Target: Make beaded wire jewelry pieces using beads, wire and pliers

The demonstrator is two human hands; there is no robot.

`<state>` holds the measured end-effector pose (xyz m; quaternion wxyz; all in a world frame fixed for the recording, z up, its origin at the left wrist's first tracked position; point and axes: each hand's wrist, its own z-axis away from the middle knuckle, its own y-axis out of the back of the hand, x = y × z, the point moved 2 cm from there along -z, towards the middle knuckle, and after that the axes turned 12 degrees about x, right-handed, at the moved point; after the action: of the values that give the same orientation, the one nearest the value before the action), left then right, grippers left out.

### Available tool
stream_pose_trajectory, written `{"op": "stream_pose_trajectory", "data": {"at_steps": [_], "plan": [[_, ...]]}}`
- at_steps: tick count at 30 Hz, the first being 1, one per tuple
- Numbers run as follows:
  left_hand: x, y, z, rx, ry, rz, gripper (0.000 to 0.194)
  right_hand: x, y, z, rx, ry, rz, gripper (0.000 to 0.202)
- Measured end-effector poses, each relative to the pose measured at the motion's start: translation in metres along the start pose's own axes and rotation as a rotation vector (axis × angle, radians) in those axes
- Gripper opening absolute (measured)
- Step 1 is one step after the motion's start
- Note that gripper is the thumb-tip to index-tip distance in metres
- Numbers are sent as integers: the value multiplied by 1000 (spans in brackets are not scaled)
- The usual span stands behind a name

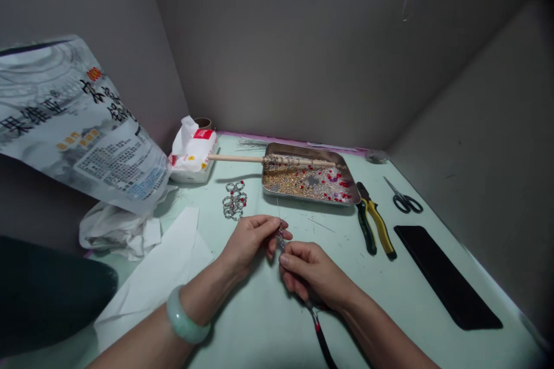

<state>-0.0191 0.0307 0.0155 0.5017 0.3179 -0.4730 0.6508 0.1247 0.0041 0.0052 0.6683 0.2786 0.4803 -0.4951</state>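
Note:
Between thumb and fingers, my left hand (255, 239) pinches a short beaded wire (281, 234), whose thin bare end points up toward the tray. My right hand (314, 271) is closed on the lower end of the same wire, just below the left fingertips. From beneath the right palm sticks out a tool with a black handle and a red band (322, 337); its head is hidden, and I cannot tell whether the hand grips it. Several beaded rings (234, 200) with red beads lie left of the hands. Beyond stands a metal tray (308, 203) of gold, clear and red beads.
A wooden stick (238, 158) wound with wire rests across the tray. Right of it lie yellow-green pliers (375, 222), scissors (404, 199) and a black flat strip (448, 277). Tissues (194, 155), white paper (160, 265) and a large printed bag (86, 127) occupy the left.

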Motion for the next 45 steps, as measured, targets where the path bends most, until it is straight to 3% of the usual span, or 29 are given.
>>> {"op": "stream_pose_trajectory", "data": {"at_steps": [7,14,22,25,28,36,45], "plan": [[0,-2,0,-7,9,47,31,2,-1,-2,1,12,37,33],[0,-1,-1,24,-22,19,31,-3,6,-1,168,158,194,29],[4,-2,1,22,-102,-46,34,-2,-2,1,89,80,62,30],[5,-3,2,-33,-59,23,42,0,0,-1,142,156,81,30],[4,-5,4,-72,-56,53,38,5,2,-3,186,227,136,28],[-3,-9,8,-105,-184,-3,27,7,1,0,263,499,329,22],[4,-20,15,-94,-260,-143,32,11,4,3,305,650,377,24]]}}
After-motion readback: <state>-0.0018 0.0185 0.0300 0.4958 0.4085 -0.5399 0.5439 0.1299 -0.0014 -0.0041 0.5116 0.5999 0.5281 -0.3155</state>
